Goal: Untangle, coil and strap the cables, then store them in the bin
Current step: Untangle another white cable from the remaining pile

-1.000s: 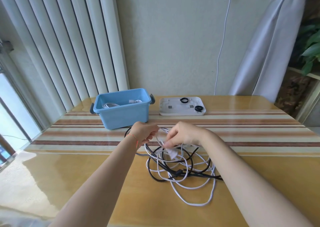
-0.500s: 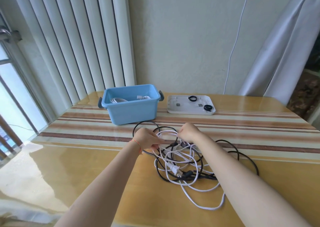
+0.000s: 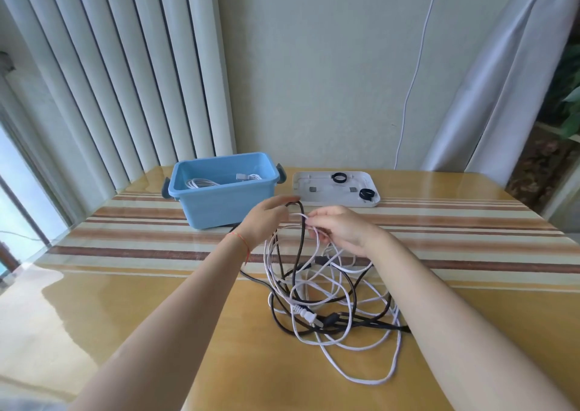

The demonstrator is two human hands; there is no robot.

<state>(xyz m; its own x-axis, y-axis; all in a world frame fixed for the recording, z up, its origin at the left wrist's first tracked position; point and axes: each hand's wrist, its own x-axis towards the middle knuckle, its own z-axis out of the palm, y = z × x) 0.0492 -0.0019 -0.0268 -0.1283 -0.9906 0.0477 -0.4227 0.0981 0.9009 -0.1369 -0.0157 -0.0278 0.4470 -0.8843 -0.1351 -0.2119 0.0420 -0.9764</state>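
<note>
A tangle of a black cable [image 3: 317, 324] and a white cable [image 3: 361, 376] lies on the wooden table [image 3: 157, 332] in front of me. My left hand [image 3: 266, 220] holds a loop of the black cable lifted above the pile. My right hand [image 3: 340, 227] pinches a strand of the white cable just to the right of it. A white plug [image 3: 306, 313] lies in the heap. The blue bin [image 3: 219, 200] stands behind my left hand with a coiled white cable [image 3: 201, 183] inside.
A white tray [image 3: 323, 195] at the back holds two black strap rings [image 3: 339, 177] and small grey pieces. A white cord [image 3: 414, 75] hangs down the wall from a socket. Vertical blinds stand at the left, a curtain at the right.
Both hands have lifted loops of cable up from the pile and moved slightly further from me. The black loop that lay out to the right has been drawn in.
</note>
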